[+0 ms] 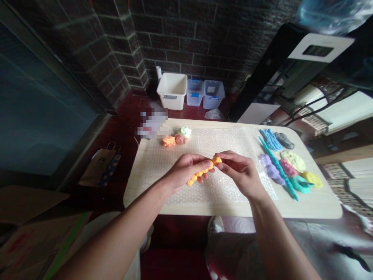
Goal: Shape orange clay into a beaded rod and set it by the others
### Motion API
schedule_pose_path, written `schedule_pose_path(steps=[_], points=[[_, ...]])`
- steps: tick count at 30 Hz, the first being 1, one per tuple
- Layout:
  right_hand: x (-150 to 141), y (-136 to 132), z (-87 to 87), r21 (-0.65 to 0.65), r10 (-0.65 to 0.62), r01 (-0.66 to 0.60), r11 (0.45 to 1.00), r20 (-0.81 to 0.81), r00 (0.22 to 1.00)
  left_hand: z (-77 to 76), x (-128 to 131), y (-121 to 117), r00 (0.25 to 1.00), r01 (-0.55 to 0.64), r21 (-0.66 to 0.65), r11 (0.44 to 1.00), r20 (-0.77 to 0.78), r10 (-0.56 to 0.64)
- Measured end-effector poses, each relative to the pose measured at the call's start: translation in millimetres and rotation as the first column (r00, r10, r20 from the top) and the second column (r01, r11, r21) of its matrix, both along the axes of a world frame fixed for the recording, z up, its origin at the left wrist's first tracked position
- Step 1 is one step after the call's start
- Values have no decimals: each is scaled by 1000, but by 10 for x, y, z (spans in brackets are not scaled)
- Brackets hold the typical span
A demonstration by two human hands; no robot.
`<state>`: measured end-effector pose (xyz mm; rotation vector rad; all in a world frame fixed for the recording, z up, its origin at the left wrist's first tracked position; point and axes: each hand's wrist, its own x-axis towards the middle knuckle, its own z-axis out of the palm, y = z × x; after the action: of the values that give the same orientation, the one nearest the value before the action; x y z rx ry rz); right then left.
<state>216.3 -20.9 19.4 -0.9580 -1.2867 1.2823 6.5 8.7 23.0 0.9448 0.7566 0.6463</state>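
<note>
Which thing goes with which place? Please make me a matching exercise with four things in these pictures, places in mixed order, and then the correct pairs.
Things
1. Yellow-orange strand
2. Long teal strip
3. Paper bag
4. White basket

Places
A. On the floor beyond the table, beside two see-through bins
B. Between the fingers of the left hand and the right hand
C. On the floor, off the left side of the table
D. On the table, between a purple lump and a pink lump

Pairs: 1-B, 2-D, 3-C, 4-A
</note>
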Motion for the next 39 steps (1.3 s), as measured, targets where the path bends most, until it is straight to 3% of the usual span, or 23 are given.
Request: schedule_pose_path(steps=[15,39], points=[[35,-6,89,37,18,-23,999,131,991,2,-21,-6,1000,17,-75,997,-14,-18],[16,-11,116,38,40,-46,998,136,990,-21,-33,1,999,31,-51,998,-10,-32]])
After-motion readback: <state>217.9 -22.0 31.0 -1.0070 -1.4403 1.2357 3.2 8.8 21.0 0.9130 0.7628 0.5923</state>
